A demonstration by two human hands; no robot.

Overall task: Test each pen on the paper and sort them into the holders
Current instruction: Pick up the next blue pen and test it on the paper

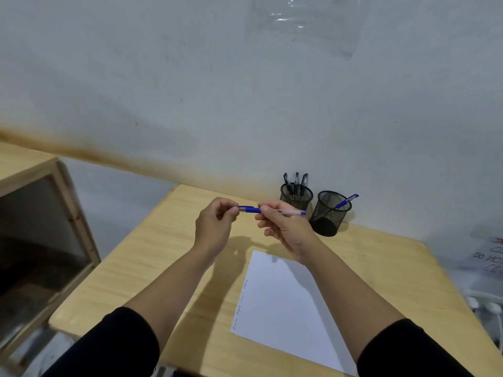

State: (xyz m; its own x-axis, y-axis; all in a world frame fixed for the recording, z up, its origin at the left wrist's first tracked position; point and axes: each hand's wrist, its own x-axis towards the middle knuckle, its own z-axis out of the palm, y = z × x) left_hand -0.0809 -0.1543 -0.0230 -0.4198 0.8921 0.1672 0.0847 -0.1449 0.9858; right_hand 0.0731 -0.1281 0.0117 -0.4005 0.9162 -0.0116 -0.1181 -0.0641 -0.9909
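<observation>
I hold a blue pen (pixel 288 212) level above the wooden table (pixel 152 257). My right hand (pixel 283 227) grips its clear barrel near the middle. My left hand (pixel 215 227) pinches the blue cap (pixel 250 209) at the pen's left end. A white sheet of paper (pixel 285 308) with a few scribbles along its left edge lies below my hands. At the back stand two black mesh holders: the left holder (pixel 296 195) has three black pens, the right holder (pixel 330 212) has one blue pen (pixel 345 202).
A grey wall rises right behind the table. A wooden cabinet (pixel 40 213) with an open dark front stands to the left. White cables (pixel 487 306) lie off the table's right edge.
</observation>
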